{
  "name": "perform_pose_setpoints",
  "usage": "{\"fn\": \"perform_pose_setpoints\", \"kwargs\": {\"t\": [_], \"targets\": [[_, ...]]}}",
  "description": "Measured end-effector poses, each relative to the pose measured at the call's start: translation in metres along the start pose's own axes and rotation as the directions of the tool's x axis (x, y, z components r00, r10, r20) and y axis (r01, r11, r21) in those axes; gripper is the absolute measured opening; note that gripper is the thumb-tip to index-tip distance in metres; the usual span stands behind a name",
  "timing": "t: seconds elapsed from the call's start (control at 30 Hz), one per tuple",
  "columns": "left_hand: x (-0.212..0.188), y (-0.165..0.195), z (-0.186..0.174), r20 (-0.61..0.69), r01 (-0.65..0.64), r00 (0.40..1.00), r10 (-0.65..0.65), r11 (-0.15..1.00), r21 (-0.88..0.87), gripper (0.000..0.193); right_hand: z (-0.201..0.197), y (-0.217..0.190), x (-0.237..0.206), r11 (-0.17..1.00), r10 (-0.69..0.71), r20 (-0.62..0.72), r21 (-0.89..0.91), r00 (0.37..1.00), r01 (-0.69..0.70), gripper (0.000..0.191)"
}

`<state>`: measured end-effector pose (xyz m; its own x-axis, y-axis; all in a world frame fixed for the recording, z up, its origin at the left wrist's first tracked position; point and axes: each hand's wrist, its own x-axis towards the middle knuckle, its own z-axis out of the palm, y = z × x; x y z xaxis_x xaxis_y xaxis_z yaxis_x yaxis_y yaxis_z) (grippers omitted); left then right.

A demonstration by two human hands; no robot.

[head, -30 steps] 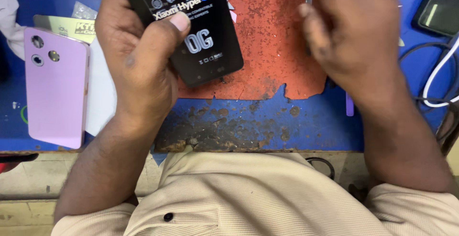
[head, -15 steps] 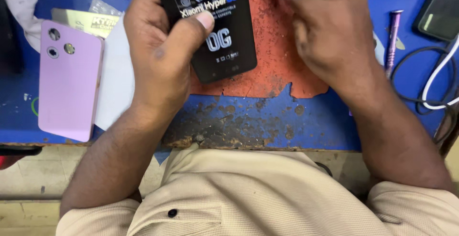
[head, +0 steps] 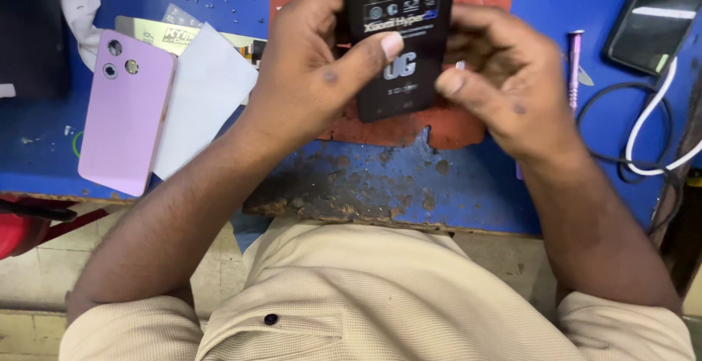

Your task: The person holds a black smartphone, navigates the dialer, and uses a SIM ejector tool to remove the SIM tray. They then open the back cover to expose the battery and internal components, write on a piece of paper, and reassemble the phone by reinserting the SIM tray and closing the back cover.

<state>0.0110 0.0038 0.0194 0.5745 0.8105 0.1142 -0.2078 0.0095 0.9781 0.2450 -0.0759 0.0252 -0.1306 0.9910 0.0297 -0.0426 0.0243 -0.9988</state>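
- Blue workbench [head: 175, 10], chipped and rusty along its near edge, carries a red mat [head: 409, 130] under my hands.
- Since a second ago I've raised the black phone [head: 398, 39] and brought my right hand [head: 504, 90] against its right edge, fingers pinching there.
- My left hand [head: 314, 76] clamps it, thumb across the screen.
- Left, a lilac phone [head: 124, 112] overhangs the edge; right, a purple screwdriver [head: 575, 68] and cables [head: 643, 149] crowd close.

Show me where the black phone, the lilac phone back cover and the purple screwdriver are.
black phone [head: 401, 76]: head view, on the lower part of its dark front face.
lilac phone back cover [head: 126, 123]: head view, on the middle of its plain back.
purple screwdriver [head: 574, 68]: head view, on its handle.
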Motion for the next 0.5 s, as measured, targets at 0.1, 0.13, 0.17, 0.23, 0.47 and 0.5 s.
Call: {"fn": "perform_pose_setpoints", "kwargs": {"t": [0.1,0.13,0.17,0.23,0.47,0.5], "targets": [[0.009,0.008,0.009,0.073,-0.082,0.994,0.077,0.994,0.071,0.031,0.007,0.006,0.0,0.98,0.065,0.063,0.186,0.996,-0.075,0.038],[0.013,0.009,0.01,0.087,-0.096,0.993,0.086,0.988,0.122,0.029,0.007,0.007,0.0,0.98,0.063,0.034,0.185,0.997,-0.069,0.036],[0.018,0.011,0.011,0.098,-0.106,0.991,0.09,0.979,0.172,0.027,0.008,0.009,0.0,0.98,0.066,0.008,0.186,0.998,-0.066,0.035],[0.027,0.01,0.011,0.112,-0.011,0.994,-0.004,0.991,0.134,0.024,0.006,0.01,-0.001,0.979,0.072,-0.025,0.19,0.997,-0.066,0.032],[0.018,-0.003,0.006,0.193,-0.164,0.966,0.172,0.985,-0.059,0.04,0.002,0.011,-0.004,0.986,0.03,-0.077,0.165,0.997,-0.017,0.028],[0.016,-0.006,0.006,0.187,-0.148,0.969,0.162,0.985,-0.083,0.037,0.003,0.012,-0.003,0.986,0.027,-0.078,0.165,0.997,-0.014,0.026]]}}
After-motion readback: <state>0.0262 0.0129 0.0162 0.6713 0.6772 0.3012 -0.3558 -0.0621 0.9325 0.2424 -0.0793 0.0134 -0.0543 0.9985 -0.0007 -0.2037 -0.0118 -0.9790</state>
